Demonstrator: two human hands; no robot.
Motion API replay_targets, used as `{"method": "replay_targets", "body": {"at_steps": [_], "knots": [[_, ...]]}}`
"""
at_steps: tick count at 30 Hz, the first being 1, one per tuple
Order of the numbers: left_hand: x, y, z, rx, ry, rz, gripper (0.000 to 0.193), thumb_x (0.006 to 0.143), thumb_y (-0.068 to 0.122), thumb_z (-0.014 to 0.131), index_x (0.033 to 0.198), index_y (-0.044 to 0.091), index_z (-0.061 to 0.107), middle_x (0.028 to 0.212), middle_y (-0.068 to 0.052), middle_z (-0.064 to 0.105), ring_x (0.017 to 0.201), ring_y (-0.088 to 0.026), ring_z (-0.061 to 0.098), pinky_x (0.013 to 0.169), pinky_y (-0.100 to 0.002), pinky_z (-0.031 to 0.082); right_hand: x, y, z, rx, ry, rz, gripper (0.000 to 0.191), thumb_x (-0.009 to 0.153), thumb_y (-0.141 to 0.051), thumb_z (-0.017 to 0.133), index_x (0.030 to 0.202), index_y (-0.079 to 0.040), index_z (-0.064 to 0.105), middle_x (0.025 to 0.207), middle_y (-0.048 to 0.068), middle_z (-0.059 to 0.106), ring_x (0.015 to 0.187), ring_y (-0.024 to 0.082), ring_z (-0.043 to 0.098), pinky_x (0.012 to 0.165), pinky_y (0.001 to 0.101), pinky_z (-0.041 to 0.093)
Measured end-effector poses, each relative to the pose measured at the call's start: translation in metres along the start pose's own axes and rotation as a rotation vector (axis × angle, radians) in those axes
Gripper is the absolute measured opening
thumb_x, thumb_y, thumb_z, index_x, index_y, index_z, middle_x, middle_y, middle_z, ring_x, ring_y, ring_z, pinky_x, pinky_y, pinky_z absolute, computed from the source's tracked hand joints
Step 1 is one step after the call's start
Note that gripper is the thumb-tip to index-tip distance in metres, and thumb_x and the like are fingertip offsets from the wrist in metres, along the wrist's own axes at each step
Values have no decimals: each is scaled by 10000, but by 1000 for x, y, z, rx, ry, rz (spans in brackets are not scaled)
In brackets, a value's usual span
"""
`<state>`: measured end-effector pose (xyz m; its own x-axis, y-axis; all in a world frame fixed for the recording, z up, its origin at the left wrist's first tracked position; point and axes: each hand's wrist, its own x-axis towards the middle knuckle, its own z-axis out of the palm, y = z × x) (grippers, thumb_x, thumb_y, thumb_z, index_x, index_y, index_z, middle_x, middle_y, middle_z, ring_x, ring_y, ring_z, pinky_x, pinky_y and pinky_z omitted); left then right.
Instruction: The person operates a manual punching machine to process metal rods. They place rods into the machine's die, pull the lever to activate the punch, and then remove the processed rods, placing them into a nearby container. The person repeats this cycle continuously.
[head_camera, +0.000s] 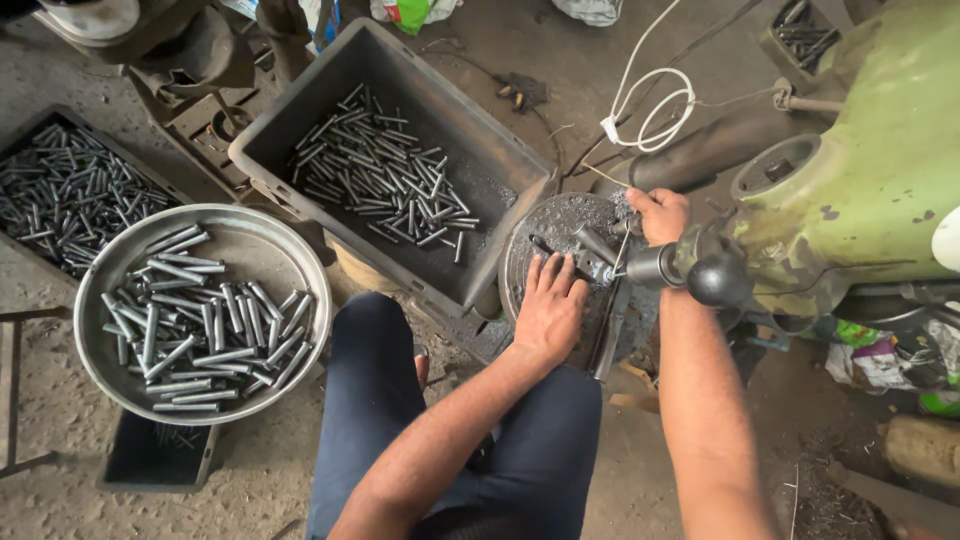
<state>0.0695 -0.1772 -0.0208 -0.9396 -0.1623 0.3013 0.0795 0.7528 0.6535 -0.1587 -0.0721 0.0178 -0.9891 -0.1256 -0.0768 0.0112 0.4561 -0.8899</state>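
Risk first: my left hand (550, 308) lies flat on the round work plate (560, 222), fingers spread, fingertips right at the small clamp fixture (590, 262) where a steel pin (548, 245) sits. If the machine comes down or the pin kicks out, I judge those fingers get pinched. The plate is covered in metal swarf, so cuts and slipping are likely too.

My right hand (658, 214) is closed on something small at the far edge of the plate, next to the green machine body (880, 170). I can't tell what it holds; the black ball-ended lever (712, 277) sits just under the wrist and hides part of it. A knock on that lever with the forearm could move the machine while the left hand is in there.

The white cable (650, 105) loops loose above the plate, near the right hand. Snag risk.

Left grip: open, palm down, holding nothing, only touching plate and fixture area.

The pin: short, dark grey, cylindrical, lying tilted on the plate just beyond the left fingertips. It looks like the same stock as the pins in the round metal pan (205, 310) to my left, the black crate (400, 165) ahead and the flat tray (70, 190) far left. Whether it's clamped or loose, I can't tell.
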Motion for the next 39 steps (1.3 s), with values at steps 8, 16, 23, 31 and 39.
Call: {"method": "replay_targets", "body": {"at_steps": [8,16,23,31,39], "knots": [[0,0,0,-32,26,-5,223,864,160,645,1054,48,616,1482,-284,511,1454,-458,386,1254,-588,169,-6,5,-1,-47,43,-78,292,849,-147,825,663,-27,633,602,-17,568,506,81,494,447,313,378],[2,2,-4,-34,17,0,291,834,199,709,1056,38,611,1466,-288,523,1452,-463,383,1251,-591,173,-8,2,-2,-13,9,-10,328,859,-190,821,650,-60,604,576,-21,529,454,74,451,408,308,320],[3,2,-2,-33,4,-7,267,838,181,698,1046,41,605,1475,-288,515,1462,-465,369,1259,-587,170,-11,10,-12,-190,33,-82,362,959,-270,787,707,-54,642,627,3,587,576,122,513,548,350,410],[-8,8,-14,-18,56,124,266,817,129,667,1022,-15,581,1481,-305,493,1456,-499,330,1230,-617,168,-112,62,-58,92,365,-295,247,964,-140,774,1149,4,695,1067,16,674,959,114,593,847,319,481],[-63,27,-11,-120,2,359,202,737,114,681,901,14,617,1416,-247,563,1387,-471,446,1201,-635,258,-310,-29,-71,1229,-414,-91,552,1042,-548,508,776,-70,576,719,59,508,729,227,493,756,412,430]]}}
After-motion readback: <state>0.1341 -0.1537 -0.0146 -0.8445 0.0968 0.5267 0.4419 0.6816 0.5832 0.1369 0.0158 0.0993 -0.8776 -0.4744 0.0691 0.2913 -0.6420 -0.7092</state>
